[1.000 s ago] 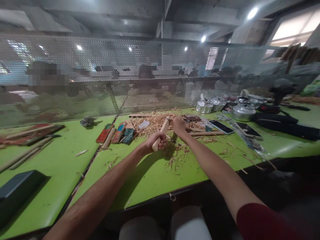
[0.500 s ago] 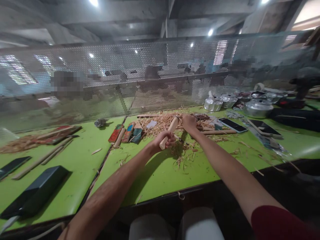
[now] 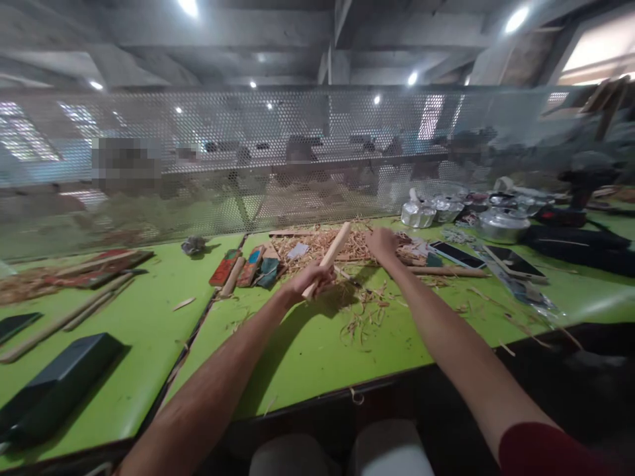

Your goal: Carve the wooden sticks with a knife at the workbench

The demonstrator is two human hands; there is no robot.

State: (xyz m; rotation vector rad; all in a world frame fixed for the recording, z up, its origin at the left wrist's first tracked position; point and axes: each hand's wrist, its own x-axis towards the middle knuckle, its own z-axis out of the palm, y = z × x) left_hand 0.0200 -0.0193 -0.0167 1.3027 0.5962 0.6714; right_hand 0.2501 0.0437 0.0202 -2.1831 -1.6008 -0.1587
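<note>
Gripped in my left hand (image 3: pixel 316 278) is a pale piece of wood (image 3: pixel 338 243), tilted with its far end up and to the right. My right hand (image 3: pixel 382 244) is closed just to the right of that wood and apart from it, blurred; whatever it holds is too small or hidden to make out. Beneath and behind both hands lies a heap of wood shavings (image 3: pixel 357 239). More curled shavings (image 3: pixel 364 322) are scattered on the green table (image 3: pixel 317 357) nearer to me.
Painted blocks (image 3: pixel 225 267) lie left of the shavings. A dark box (image 3: pixel 59 383) and long sticks (image 3: pixel 74 315) are at the left. Phones (image 3: pixel 457 254) and metal kettles (image 3: pixel 503 225) stand or lie at the right. A perforated screen (image 3: pixel 198 192) runs behind the table.
My right hand has moved slightly right, away from the wood. The wood in my left hand has shifted a little left and points up more. The whole view has shifted slightly.
</note>
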